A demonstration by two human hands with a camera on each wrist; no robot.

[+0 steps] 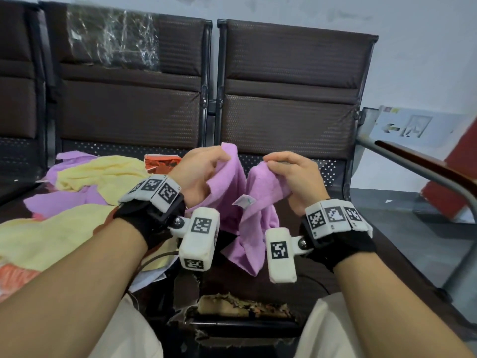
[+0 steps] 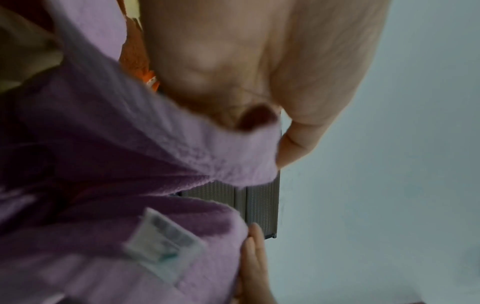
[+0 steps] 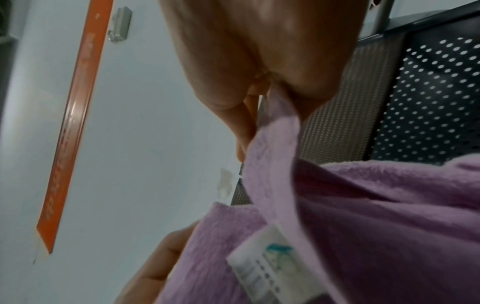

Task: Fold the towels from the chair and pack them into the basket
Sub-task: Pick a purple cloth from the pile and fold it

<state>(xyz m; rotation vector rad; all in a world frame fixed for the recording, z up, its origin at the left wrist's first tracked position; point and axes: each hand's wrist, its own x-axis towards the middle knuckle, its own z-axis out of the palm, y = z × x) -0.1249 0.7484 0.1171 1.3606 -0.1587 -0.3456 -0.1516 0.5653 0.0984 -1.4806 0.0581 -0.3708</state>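
A purple towel (image 1: 254, 202) hangs crumpled between both hands above the dark chair seat (image 1: 387, 244), with a white care label (image 1: 244, 202) showing in its middle. My left hand (image 1: 204, 171) pinches one top corner of the purple towel (image 2: 155, 164). My right hand (image 1: 291, 171) pinches the other top part of the purple towel (image 3: 363, 205), thumb against fingers. The label (image 3: 265, 261) also shows in the right wrist view. On the seat to the left lies a heap of yellow towels (image 1: 98, 174) and purple towels (image 1: 62, 202). No basket is in view.
A row of dark brown chair backs (image 1: 289, 86) stands straight ahead. An orange packet (image 1: 161, 162) lies behind the towel heap. A metal armrest with a wooden top (image 1: 423, 166) runs along the right. The seat's front edge (image 1: 245, 308) is torn.
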